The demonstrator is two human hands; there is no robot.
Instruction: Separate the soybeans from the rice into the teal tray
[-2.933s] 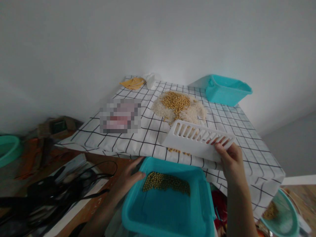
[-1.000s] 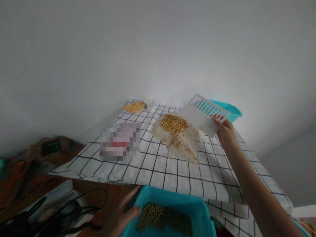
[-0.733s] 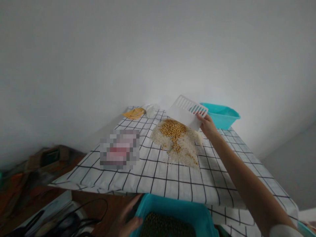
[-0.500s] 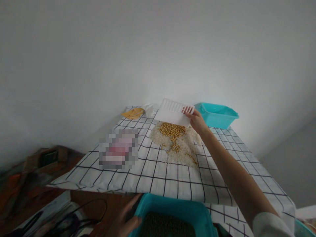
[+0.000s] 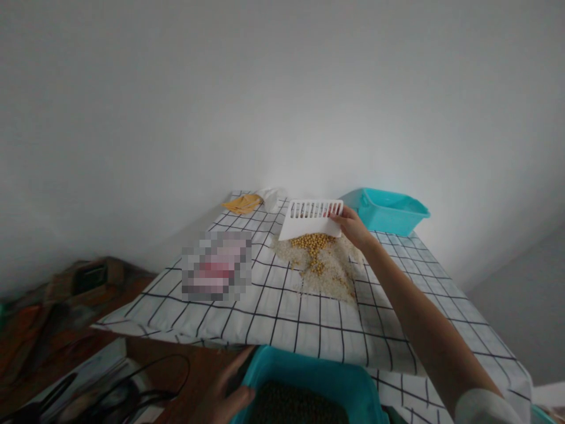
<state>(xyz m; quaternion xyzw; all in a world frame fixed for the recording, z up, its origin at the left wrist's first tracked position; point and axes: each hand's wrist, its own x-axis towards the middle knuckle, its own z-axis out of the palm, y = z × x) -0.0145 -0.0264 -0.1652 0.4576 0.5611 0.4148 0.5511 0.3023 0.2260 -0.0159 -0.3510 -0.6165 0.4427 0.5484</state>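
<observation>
My right hand [image 5: 348, 224] is closed on the right end of a white slotted plastic panel [image 5: 304, 227]. The panel is tilted, its solid lower edge against the far side of a heap of yellow soybeans [image 5: 315, 262]. Pale, rice-like grains [image 5: 326, 285] spread around and under the beans on the checked cloth. Low in the view, my left hand [image 5: 225, 391] grips the left side of a teal tub [image 5: 309, 365], with thumb and fingers on either side of its wall. Small dark green grains [image 5: 300, 403] lie inside; the tub's near side is cut off.
Another teal tub [image 5: 395, 221] stands at the table's back right. A yellow packet [image 5: 242, 204] and a clear plastic bag [image 5: 271, 200] lie at the back left. A blurred pink-and-white item [image 5: 216, 268] is on the checked tablecloth [image 5: 282, 318]. Cables and boxes [image 5: 95, 280] are left of the table.
My right hand has lowered the slotted panel and tipped it more upright, down to the beans, covering their far part. My left hand keeps its place at the near tub.
</observation>
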